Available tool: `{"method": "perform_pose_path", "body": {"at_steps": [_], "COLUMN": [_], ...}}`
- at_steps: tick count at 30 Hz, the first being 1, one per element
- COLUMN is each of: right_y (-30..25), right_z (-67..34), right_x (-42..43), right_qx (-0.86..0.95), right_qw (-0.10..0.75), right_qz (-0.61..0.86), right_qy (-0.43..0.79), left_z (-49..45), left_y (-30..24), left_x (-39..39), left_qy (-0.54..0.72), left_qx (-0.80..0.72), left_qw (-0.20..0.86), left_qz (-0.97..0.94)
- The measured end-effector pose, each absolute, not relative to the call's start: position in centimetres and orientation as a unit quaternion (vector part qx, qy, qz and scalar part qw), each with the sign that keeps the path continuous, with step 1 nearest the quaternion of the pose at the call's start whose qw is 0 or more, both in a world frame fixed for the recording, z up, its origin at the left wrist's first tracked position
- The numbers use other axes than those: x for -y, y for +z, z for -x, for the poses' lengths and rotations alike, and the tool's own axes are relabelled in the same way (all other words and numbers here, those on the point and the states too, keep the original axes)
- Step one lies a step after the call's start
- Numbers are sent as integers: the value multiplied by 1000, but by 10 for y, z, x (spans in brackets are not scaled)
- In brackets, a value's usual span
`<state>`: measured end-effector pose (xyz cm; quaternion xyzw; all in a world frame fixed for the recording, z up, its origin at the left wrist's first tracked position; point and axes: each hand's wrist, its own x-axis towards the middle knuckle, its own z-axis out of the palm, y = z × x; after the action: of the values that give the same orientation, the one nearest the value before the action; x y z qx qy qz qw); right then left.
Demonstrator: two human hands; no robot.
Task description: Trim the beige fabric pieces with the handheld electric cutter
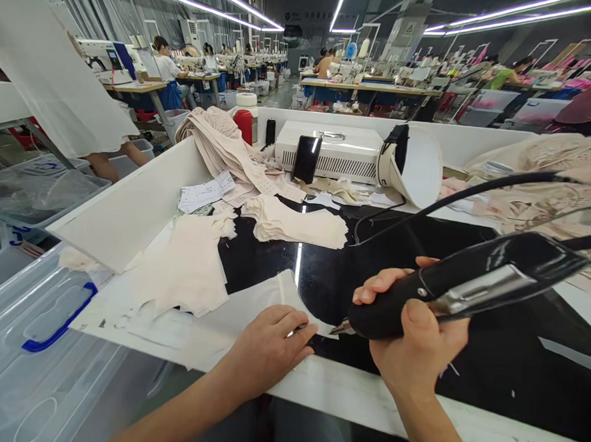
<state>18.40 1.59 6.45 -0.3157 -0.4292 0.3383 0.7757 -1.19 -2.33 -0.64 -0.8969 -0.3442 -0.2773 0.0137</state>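
Observation:
My right hand (413, 335) is closed round a black hand-held cutting tool (472, 282) with a metal tip that points down-left at the black work surface (373, 266). A black cable runs from the tool up to the right. My left hand (268, 346) lies flat with fingers pressed on a pale fabric piece (250, 311), right beside the tool's tip. The tip sits at the edge of that fabric.
Stacks of cream fabric pieces (295, 224) and paper slips (204, 192) lie further back, with a white box unit (330, 150), a phone (306, 158) and a white lamp shade (419, 165). A clear plastic bin with blue handle (42, 339) stands left. Other people sew at distant tables.

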Motion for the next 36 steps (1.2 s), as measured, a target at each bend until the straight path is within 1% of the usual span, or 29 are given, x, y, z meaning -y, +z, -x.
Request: {"method": "perform_pose_path", "body": {"at_steps": [9,13,19,23,25,30,33,36], "right_y": [59,57,54,56,57,57,58,61], "right_z": [-185,-190,-203,-204,-201,-192,-185,-178], "right_x": [-12,-16,-44,-63,-67,-64,-60,-59], "right_qx": [439,465,477,462,459,459,453,447], "right_qw": [764,756,761,773,776,770,772,773], "right_qz": [328,324,322,317,309,300,293,290], "right_qy": [340,328,298,297,303,327,337,345], "left_z": [11,27,65,65,59,50,48,44], "left_y": [0,10,13,13,18,42,53,55], "left_x": [24,21,8,15,22,20,-4,-37], "left_qy": [-291,-296,-258,-222,-204,-140,-122,-124], "left_qx": [342,352,380,392,407,439,433,363], "left_qw": [9,7,23,31,16,-110,-102,-87], "left_qz": [894,888,888,892,890,881,887,919]}}
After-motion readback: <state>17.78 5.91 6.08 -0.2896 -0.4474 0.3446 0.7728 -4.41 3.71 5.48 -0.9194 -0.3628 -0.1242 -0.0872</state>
